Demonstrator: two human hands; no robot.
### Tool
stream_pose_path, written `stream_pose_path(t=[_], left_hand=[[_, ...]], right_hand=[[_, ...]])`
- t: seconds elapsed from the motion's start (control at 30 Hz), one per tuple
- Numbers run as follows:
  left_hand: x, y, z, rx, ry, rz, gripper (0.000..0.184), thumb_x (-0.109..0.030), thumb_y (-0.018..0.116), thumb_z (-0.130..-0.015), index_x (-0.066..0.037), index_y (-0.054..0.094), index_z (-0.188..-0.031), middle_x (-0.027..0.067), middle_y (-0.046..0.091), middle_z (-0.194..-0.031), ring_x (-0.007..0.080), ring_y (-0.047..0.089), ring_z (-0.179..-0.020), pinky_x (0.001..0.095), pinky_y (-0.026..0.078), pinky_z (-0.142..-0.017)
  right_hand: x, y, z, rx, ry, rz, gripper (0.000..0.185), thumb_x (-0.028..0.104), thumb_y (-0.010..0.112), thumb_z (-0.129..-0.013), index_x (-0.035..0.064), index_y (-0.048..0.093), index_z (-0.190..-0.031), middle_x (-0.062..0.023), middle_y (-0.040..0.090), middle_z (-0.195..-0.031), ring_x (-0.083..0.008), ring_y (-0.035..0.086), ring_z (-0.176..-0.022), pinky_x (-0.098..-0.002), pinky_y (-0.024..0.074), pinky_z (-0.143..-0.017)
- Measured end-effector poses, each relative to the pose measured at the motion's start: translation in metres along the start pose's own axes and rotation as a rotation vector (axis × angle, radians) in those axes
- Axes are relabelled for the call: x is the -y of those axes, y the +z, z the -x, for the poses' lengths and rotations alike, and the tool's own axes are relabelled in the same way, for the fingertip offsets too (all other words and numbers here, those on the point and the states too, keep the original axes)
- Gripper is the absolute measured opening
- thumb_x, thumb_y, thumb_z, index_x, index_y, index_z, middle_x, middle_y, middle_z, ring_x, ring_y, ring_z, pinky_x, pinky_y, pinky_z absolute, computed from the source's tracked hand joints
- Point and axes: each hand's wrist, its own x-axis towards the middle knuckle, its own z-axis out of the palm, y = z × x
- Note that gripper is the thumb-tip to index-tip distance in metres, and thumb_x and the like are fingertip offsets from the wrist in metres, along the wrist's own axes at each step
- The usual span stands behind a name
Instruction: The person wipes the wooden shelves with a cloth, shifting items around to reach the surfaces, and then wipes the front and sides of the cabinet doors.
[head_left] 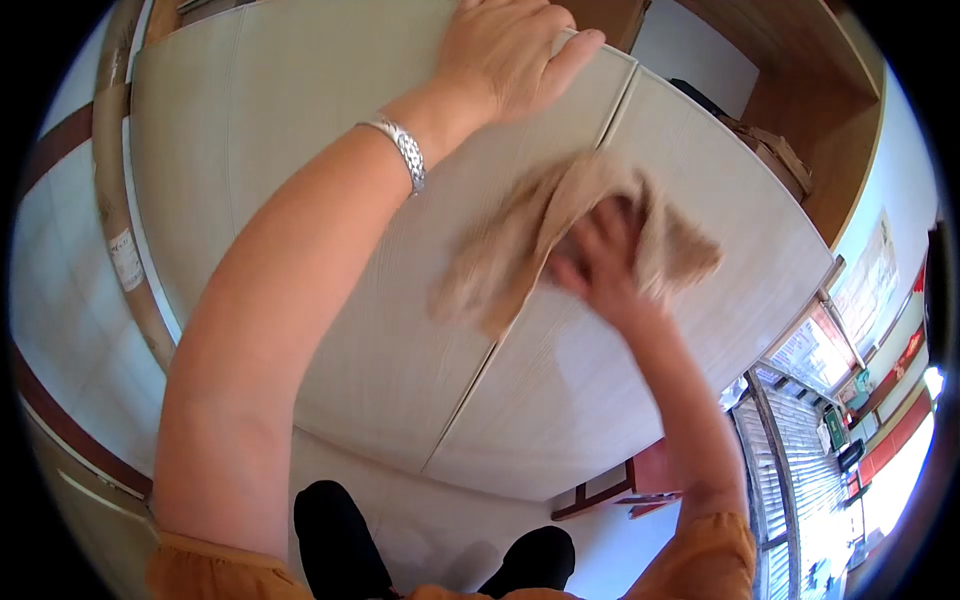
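Pale wood-grain cabinet doors [400,290] fill the middle of the view, with a narrow gap running between two of them. My left hand [515,55] rests over the top edge of the doors, its fingertips hidden behind that edge. A silver bracelet [408,155] circles the left wrist. Against the door surface, across the gap, my right hand [605,250] presses a tan cloth [560,215]. The cloth is bunched around its fingers and spreads out to both sides, blurred at its left end.
Above the doors is an open wooden shelf [840,120] with brown items [775,155] in it. A long cardboard tube [112,190] stands at the left. At lower right are a reddish wooden stool [645,475] and a slatted bamboo surface [800,450]. My black-clad legs are below.
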Motion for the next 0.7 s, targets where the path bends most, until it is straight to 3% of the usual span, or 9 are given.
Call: stream_pose_path(t=[0.07,0.17,0.27,0.33,0.37,0.53,0.67,0.7], left_hand=[[0.004,-0.009,-0.004,0.229,0.033,0.037,0.041,-0.035,0.038,-0.097,-0.009,0.061,-0.076,0.0112,0.063,-0.079,0.0300,0.058,-0.084,0.0422,0.040,-0.078],[0.012,-0.009,-0.003,0.151,0.100,0.150,0.043,-0.034,0.034,-0.098,-0.009,0.063,-0.078,0.0103,0.064,-0.079,0.0311,0.059,-0.083,0.0419,0.040,-0.078],[0.010,-0.009,-0.004,0.153,0.007,0.197,0.043,-0.035,0.035,-0.097,-0.009,0.063,-0.080,0.0106,0.066,-0.081,0.0325,0.059,-0.085,0.0436,0.040,-0.078],[0.009,-0.009,-0.003,0.109,-0.010,0.236,0.043,-0.036,0.035,-0.097,-0.008,0.063,-0.080,0.0111,0.066,-0.081,0.0330,0.059,-0.085,0.0442,0.040,-0.078],[0.010,-0.010,-0.004,0.155,-0.021,0.215,0.044,-0.037,0.035,-0.097,-0.008,0.063,-0.079,0.0120,0.066,-0.081,0.0332,0.060,-0.084,0.0448,0.040,-0.078],[0.009,-0.010,-0.005,0.263,-0.023,0.102,0.047,-0.041,0.037,-0.095,-0.008,0.064,-0.076,0.0149,0.065,-0.079,0.0340,0.060,-0.083,0.0453,0.041,-0.079],[0.007,-0.002,0.001,0.141,-0.005,0.106,0.042,-0.042,0.043,-0.094,-0.008,0.063,-0.078,0.0137,0.064,-0.081,0.0323,0.058,-0.085,0.0441,0.040,-0.081],[0.006,0.000,0.002,0.191,-0.052,0.061,0.043,-0.044,0.044,-0.093,-0.008,0.066,-0.089,0.0126,0.066,-0.090,0.0307,0.059,-0.092,0.0421,0.040,-0.085]], right_hand=[[-0.025,-0.008,-0.036,-0.103,0.027,0.076,0.050,0.043,0.065,-0.081,0.0129,0.060,-0.122,-0.0143,0.049,-0.132,-0.0360,0.044,-0.127,-0.0506,0.0291,-0.110],[-0.049,-0.032,-0.091,-0.176,0.057,0.203,0.050,0.036,0.061,-0.086,0.0107,0.053,-0.129,-0.0174,0.041,-0.140,-0.0387,0.035,-0.133,-0.0497,0.0286,-0.111],[-0.034,-0.029,-0.104,-0.232,0.151,0.181,0.051,0.032,0.059,-0.086,0.0087,0.050,-0.130,-0.0185,0.039,-0.141,-0.0407,0.034,-0.133,-0.0498,0.0274,-0.111],[-0.019,-0.022,-0.093,-0.097,0.250,0.275,0.054,0.028,0.059,-0.083,0.0059,0.048,-0.131,-0.0199,0.037,-0.141,-0.0430,0.033,-0.133,-0.0507,0.0255,-0.112],[-0.008,-0.013,-0.085,-0.193,0.203,0.162,0.057,0.024,0.061,-0.078,0.0024,0.048,-0.130,-0.0223,0.037,-0.139,-0.0472,0.033,-0.131,-0.0537,0.0243,-0.112],[0.052,0.028,-0.019,-0.184,0.150,-0.145,0.058,0.018,0.061,-0.079,0.0012,0.046,-0.132,-0.0278,0.036,-0.139,-0.0524,0.029,-0.131,-0.0601,0.0211,-0.110],[0.103,0.040,0.034,-0.031,0.201,-0.123,0.057,0.020,0.065,-0.075,0.0021,0.052,-0.127,-0.0276,0.036,-0.139,-0.0523,0.032,-0.129,-0.0613,0.0212,-0.109],[0.110,0.039,0.040,-0.020,0.183,-0.090,0.056,0.021,0.066,-0.074,0.0026,0.053,-0.125,-0.0270,0.036,-0.139,-0.0519,0.032,-0.130,-0.0611,0.0211,-0.109]])
